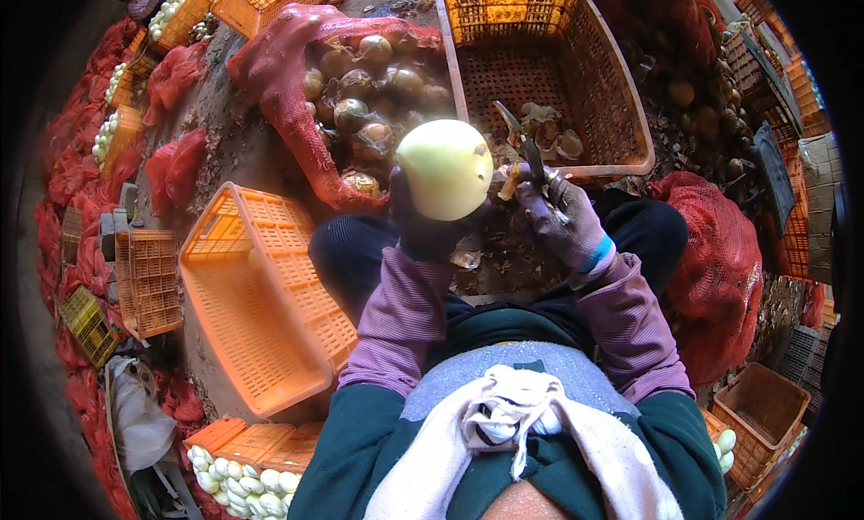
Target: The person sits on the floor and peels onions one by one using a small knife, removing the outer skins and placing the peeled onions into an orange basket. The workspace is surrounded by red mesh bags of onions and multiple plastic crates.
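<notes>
A peeled, pale onion (444,172) with a few brown spots rests in my gloved left hand (426,233), held up in front of my lap. My right hand (563,216), in a stained glove with a blue band at the wrist, grips a short knife (526,142), its blade pointing away from me. Scraps of onion skin (507,182) cling by the right thumb and fingers. Just beyond the left hand, an opened red mesh sack (290,115) holds several unpeeled onions (351,113). Ahead of the knife stands a dirty orange crate (644,135) with loose skins on its bottom.
A tilted orange crate (253,331) stands at my left. A filled red mesh sack (715,270) leans by my right knee. Peeled onions (246,483) fill a crate at lower left. More crates (148,284) and red sacks (179,162) line the left side. Another crate (763,412) sits lower right.
</notes>
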A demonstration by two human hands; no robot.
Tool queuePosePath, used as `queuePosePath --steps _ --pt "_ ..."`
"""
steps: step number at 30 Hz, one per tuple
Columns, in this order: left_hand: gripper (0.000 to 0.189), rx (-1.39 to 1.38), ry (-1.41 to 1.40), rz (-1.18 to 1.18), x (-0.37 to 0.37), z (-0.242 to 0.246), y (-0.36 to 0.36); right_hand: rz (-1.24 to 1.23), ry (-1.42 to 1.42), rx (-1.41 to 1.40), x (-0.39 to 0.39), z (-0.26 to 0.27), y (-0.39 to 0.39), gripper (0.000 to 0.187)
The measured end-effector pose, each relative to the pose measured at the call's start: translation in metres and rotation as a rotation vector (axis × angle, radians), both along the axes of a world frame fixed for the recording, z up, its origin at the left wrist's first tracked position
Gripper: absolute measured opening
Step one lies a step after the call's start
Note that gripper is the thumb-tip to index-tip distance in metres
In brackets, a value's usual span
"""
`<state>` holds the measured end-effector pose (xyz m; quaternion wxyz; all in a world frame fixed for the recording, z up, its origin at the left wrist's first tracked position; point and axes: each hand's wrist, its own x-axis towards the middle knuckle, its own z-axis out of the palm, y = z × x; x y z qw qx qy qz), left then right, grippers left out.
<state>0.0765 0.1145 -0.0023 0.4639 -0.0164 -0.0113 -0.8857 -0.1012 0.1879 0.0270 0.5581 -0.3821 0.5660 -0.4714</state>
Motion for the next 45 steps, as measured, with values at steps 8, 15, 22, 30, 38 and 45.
queuePosePath --steps 8,15,22,30,38,45 --pt "0.073 -0.378 -0.489 0.155 0.006 -0.024 -0.017 0.010 -0.376 0.285 -0.009 0.010 -0.005 0.036" --pt "0.107 -0.629 -0.803 -0.032 -0.014 0.009 -0.027 -0.072 -0.914 -0.087 -0.006 -0.025 -0.022 0.046" --pt "0.083 -1.263 -1.657 0.108 -0.023 -0.016 -0.050 -0.235 -0.476 0.156 -0.022 -0.051 -0.052 0.034" --pt "0.074 -1.397 -1.882 0.317 -0.012 -0.052 -0.044 -0.025 -0.179 0.292 -0.042 -0.029 -0.035 0.023" --pt "0.065 -1.544 -1.803 0.389 -0.013 -0.044 -0.036 0.262 -0.093 0.526 -0.063 0.026 -0.039 0.029" --pt "0.067 -1.508 -1.785 0.366 -0.011 -0.042 -0.034 0.310 -0.039 0.518 -0.066 0.042 -0.028 0.027"
